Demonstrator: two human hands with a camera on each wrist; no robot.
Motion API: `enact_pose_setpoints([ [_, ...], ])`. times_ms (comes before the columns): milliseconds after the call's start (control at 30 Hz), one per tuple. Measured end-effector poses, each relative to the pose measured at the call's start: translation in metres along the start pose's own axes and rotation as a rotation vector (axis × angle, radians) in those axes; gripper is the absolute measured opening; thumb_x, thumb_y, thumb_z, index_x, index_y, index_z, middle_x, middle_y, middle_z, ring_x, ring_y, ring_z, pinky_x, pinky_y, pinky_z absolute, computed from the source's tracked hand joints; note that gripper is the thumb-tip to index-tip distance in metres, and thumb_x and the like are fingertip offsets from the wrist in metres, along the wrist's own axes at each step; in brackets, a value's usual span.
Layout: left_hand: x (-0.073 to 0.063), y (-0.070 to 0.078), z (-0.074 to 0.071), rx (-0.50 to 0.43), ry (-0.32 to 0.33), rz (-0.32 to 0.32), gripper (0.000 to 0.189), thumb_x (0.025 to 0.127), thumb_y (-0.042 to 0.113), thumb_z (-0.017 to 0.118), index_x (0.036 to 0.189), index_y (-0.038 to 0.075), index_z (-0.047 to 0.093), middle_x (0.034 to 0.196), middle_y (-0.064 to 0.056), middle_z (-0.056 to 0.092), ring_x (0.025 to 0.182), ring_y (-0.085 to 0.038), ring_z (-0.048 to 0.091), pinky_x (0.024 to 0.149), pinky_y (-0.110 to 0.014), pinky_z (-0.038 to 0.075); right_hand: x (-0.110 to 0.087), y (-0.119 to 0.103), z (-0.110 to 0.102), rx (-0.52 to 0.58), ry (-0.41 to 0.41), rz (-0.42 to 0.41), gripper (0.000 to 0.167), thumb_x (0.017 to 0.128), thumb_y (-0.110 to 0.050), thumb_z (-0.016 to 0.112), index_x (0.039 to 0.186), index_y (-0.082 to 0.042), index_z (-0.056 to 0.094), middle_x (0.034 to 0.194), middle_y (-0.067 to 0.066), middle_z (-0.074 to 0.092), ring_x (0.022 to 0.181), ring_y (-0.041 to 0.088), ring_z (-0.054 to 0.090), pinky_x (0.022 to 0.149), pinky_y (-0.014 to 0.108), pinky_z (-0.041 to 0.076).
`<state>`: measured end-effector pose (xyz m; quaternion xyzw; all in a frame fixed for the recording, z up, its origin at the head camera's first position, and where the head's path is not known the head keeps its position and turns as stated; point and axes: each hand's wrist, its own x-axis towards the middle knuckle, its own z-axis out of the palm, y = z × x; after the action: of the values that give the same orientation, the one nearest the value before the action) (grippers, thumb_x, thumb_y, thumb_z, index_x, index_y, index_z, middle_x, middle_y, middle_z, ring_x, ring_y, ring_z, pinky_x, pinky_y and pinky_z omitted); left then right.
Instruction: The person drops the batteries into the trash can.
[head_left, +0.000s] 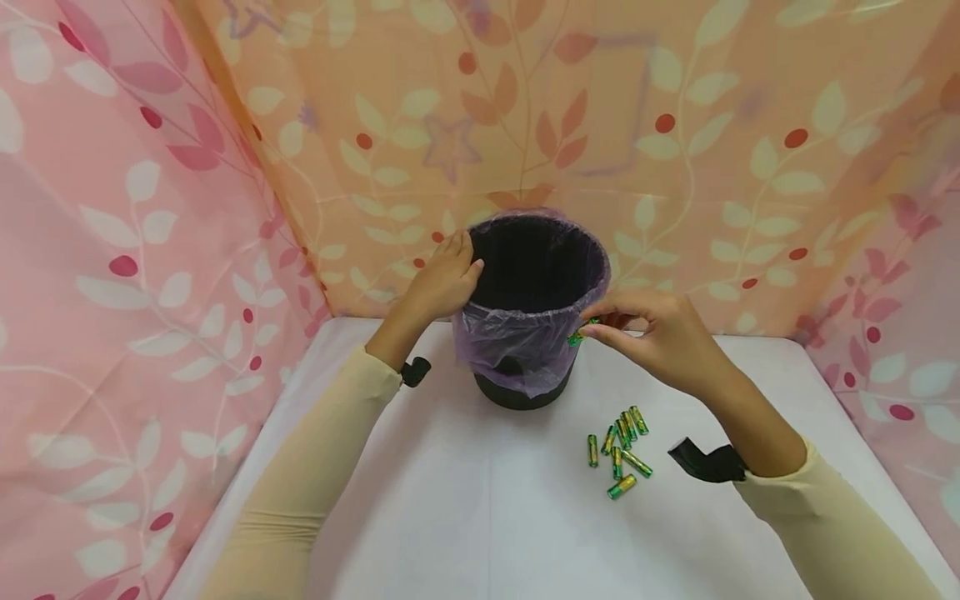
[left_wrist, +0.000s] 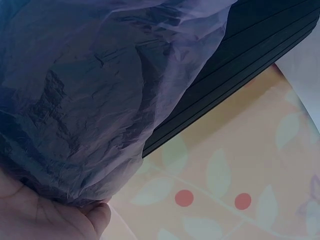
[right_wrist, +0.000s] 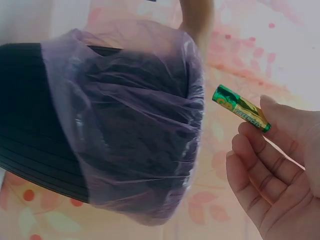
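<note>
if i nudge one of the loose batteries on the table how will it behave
The loose batteries are slim cylinders on their sides, so a sideways push would probably make one roll. The battery pinched in the right hand looks straight, suggesting it is stiff. Its smooth, printed surface may be slippery.

White counter (head_left: 420, 517), lower frame: black bin (head_left: 521, 398) in purple liner (head_left: 517, 350) stands at centre; green-and-gold batteries (head_left: 617, 463) lie right of lower centre.
</note>
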<state>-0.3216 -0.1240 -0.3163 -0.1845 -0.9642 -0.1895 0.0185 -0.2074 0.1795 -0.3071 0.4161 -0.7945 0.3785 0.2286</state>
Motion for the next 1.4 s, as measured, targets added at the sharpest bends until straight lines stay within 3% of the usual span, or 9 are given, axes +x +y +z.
enact_pose_setpoints([
  [267,0.0,0.001,0.002,0.016,-0.001,0.013,0.067,0.111,0.037,0.026,0.16,-0.005,0.008,0.169,-0.021,0.005,0.156,-0.031,-0.001,0.126,-0.04,0.002,0.032,0.003,0.0,-0.031,0.0,0.06,0.014,0.083,-0.005,0.083,0.096,-0.01,0.08,0.082,-0.008,0.072,0.07,0.006,0.065,0.063,0.016,0.053],
  [633,0.001,0.004,-0.002,0.053,-0.007,0.004,0.068,0.111,0.039,0.025,0.16,-0.004,0.008,0.169,-0.02,0.005,0.156,-0.031,-0.001,0.126,-0.04,0.003,0.07,0.02,0.008,-0.114,-0.053,0.082,0.015,0.086,-0.007,0.082,0.099,-0.004,0.079,0.084,0.001,0.074,0.069,0.012,0.066,0.064,0.017,0.053],
  [967,0.004,0.006,-0.001,0.168,-0.029,0.008,0.069,0.111,0.042,0.022,0.16,-0.005,0.01,0.168,-0.021,0.007,0.156,-0.033,0.001,0.126,-0.043,-0.001,0.088,0.044,0.018,-0.222,-0.133,0.17,0.013,0.088,-0.013,0.081,0.098,-0.005,0.079,0.08,0.002,0.074,0.069,0.014,0.066,0.064,0.027,0.052],
  [1400,0.002,0.002,-0.003,0.159,-0.03,0.005,0.069,0.111,0.041,0.022,0.159,-0.006,0.009,0.168,-0.023,0.007,0.156,-0.034,0.002,0.126,-0.044,0.003,0.108,0.056,0.029,-0.279,-0.208,0.249,0.016,0.09,-0.018,0.079,0.1,-0.005,0.078,0.084,0.006,0.075,0.078,0.022,0.068,0.074,0.04,0.052],
])
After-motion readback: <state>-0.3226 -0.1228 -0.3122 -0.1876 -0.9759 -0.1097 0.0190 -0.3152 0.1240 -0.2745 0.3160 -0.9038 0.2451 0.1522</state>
